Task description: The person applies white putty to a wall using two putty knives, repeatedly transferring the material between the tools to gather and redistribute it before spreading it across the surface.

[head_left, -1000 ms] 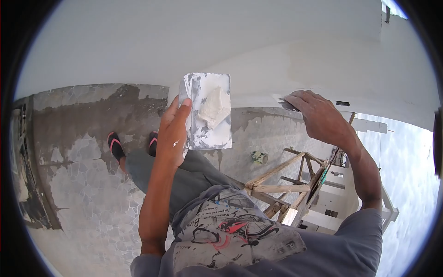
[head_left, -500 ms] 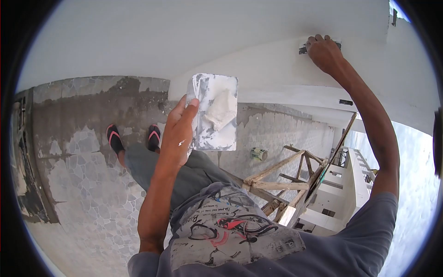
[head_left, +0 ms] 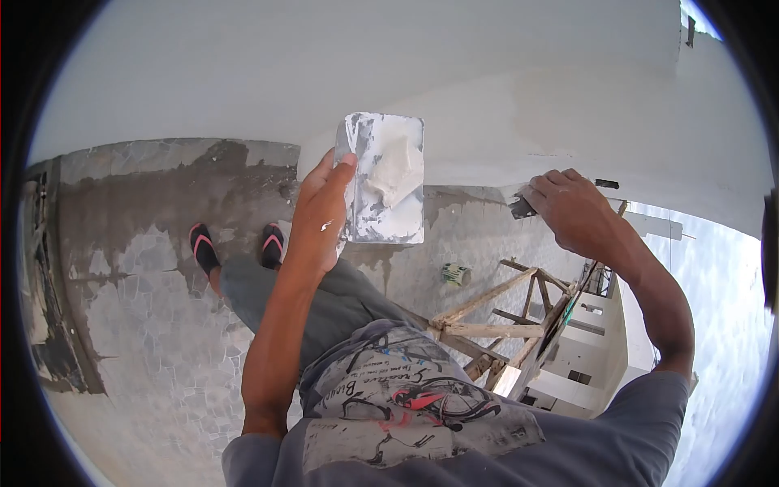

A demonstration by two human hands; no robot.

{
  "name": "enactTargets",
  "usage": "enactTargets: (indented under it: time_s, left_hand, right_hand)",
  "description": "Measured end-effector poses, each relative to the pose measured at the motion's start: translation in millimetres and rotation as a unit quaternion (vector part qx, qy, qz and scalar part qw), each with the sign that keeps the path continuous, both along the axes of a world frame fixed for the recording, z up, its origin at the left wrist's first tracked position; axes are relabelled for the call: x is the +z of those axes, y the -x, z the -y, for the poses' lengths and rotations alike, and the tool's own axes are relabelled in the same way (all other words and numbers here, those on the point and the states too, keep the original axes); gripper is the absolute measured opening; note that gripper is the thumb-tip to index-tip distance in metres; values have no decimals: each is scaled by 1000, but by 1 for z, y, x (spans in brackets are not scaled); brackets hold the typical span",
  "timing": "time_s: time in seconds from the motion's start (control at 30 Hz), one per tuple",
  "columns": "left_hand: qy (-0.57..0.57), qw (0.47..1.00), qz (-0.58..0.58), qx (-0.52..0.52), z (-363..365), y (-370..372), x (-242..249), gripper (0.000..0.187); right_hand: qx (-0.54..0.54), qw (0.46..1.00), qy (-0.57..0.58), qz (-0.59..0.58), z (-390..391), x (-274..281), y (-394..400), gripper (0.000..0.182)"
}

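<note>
Fingers of the left hand wrap around the left edge of a plaster board, thumb pressed on its face, so the hand is clamped on it. One board shows, a flat rectangle smeared grey and white; its long axis runs up and down in the head view, the top edge pointing toward the white wall and the bottom edge toward the person's body. One lump of white plaster sits on the upper right part of the board's face.

To the right of the board, the right hand is curled shut around a small putty knife. Only the dark end of the blade shows past the fingertips; it points left, toward the board, and lies right at the lower edge of the wall. Whether the blade touches the wall cannot be told. One knife is in view.

Below the board, two feet in pink-strapped flip-flops stand on a wet stone-patterned floor. Below and right of the board, one small paint can stands on the floor, and one wooden trestle stands farther right, beneath the right forearm.
</note>
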State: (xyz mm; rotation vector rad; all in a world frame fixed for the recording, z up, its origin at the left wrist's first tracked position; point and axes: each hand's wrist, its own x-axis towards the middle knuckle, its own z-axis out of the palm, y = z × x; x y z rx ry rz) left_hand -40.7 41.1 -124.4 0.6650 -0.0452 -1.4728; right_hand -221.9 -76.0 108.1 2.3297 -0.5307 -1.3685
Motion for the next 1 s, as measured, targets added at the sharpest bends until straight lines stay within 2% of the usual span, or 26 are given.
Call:
enactTargets:
  time_s: [0.13,0.17,0.27,0.47,0.77,1.0]
  left_hand:
    - [-16,1000,10,-9,2,-3,7,49]
    - [-7,1000,7,-9,3,-3,4,48]
    - [4,1000,-3,-16,-2,-4,-2,47]
    - [18,997,-32,-73,3,-11,-19,46]
    - [26,998,-32,-56,1,-11,-24,44]
    - [5,998,-59,-36,2,-5,-29,42]
  right_hand:
    - [-110,966,-89,217,4,1,-34,45]
    - [-112,945,-137,276,7,-3,-40,40]
    - [-96,905,-214,356,5,-19,-47,43]
    - [-25,875,-282,392,10,-42,-58,61]
    - [66,877,-301,369,5,-57,-67,70]
    - [61,890,-308,330,5,-62,-57,74]
